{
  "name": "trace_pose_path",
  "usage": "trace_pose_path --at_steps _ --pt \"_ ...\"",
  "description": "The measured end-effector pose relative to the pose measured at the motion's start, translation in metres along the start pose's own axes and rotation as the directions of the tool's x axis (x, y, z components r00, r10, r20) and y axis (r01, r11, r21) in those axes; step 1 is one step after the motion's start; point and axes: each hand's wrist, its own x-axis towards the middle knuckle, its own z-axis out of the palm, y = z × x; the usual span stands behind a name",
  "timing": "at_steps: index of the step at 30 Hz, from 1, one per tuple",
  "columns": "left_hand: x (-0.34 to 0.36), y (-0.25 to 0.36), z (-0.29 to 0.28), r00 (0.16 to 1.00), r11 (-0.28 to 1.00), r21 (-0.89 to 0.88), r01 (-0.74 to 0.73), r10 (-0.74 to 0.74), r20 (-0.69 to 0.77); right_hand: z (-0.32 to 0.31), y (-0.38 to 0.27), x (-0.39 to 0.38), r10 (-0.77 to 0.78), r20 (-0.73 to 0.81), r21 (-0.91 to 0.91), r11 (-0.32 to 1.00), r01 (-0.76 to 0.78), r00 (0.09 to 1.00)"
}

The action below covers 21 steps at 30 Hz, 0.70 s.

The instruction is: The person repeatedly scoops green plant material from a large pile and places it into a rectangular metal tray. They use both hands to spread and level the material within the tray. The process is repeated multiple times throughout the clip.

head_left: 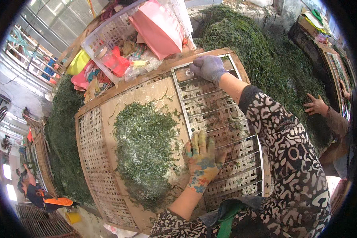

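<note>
The left hand (204,160) lies open, fingers straight, over the white metal rack (181,101), right of the chopped greens (144,152) on the desk (146,91). The right hand (208,68) curls at the far end, grip unclear. Gentle, even pushing should help.

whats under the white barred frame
Between the bars of the white rectangular frame, a brown woven lattice panel shows, with dark green plant scraps. The floral-gloved left hand and purple-gloved right hand cover whatever lies directly beneath them.

The left glove (204,160) is floral (orange, blue), the right glove (208,69) purple.
</note>
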Motion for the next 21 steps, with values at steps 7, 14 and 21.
trace_pose_path --at_steps 7,14,21 --pt "0.003 0.002 -0.009 0.999 0.999 0.036 -0.005 0.003 0.044 -0.008 -0.009 -0.002 0.016 0.077 -0.053 0.999 -0.012 0.997" --pt "-0.005 0.007 -0.009 0.996 0.999 0.051 0.014 -0.018 0.086 -0.042 -0.009 -0.187 0.059 0.017 -0.127 0.990 -0.057 0.998" --pt "-0.006 0.025 -0.010 0.994 0.973 0.232 0.012 -0.037 0.105 -0.010 0.007 -0.280 -0.004 -0.110 0.006 1.000 0.005 0.994"
